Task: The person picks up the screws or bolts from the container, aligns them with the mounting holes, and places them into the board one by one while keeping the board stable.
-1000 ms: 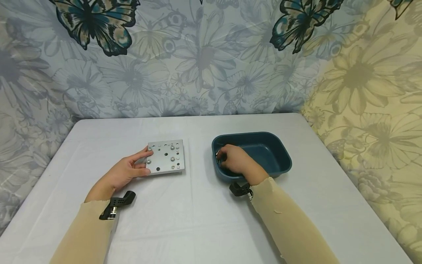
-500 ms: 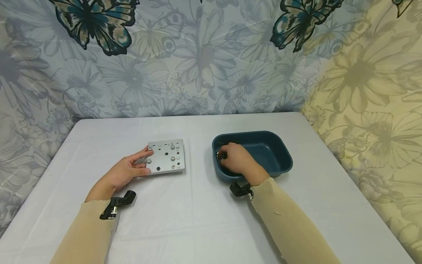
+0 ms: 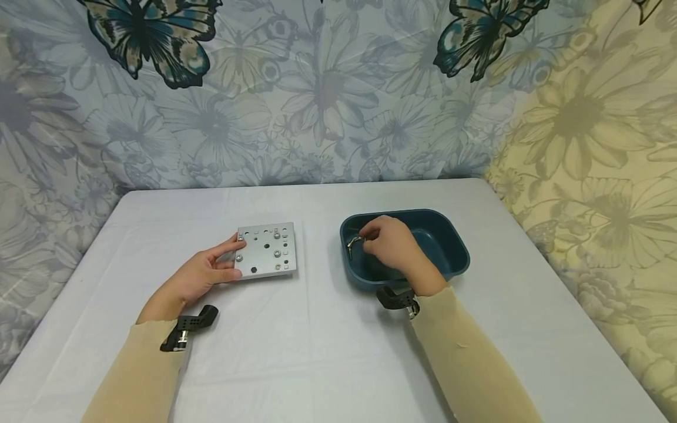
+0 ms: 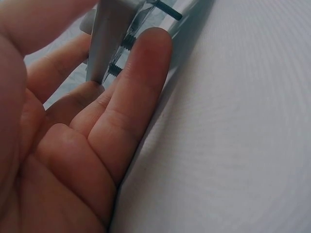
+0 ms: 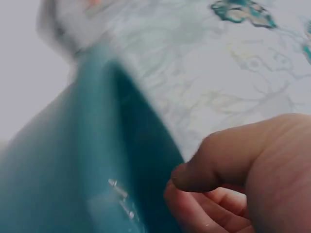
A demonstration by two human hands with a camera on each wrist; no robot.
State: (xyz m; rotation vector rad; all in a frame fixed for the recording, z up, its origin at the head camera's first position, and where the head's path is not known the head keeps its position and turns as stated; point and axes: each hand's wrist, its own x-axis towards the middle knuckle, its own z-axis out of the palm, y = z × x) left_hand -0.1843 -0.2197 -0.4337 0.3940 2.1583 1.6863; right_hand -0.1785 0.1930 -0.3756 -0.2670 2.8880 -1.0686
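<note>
Shifted rightward, the right hand (image 3: 392, 244) bares metal hardware (image 3: 352, 241) at the left end of the tub (image 3: 441, 252); whether its fingertips hold anything, I cannot tell. Short of the far edge of the table (image 3: 317, 352), the left hand (image 3: 193, 279) grips the metal plate (image 3: 264, 255), probably stiff and smooth, best held by its sides, clear of screws (image 4: 168, 9) beneath.

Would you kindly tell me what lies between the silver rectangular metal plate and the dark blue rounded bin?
In the head view, only bare white cloth lies between the plate and the bin.
</note>
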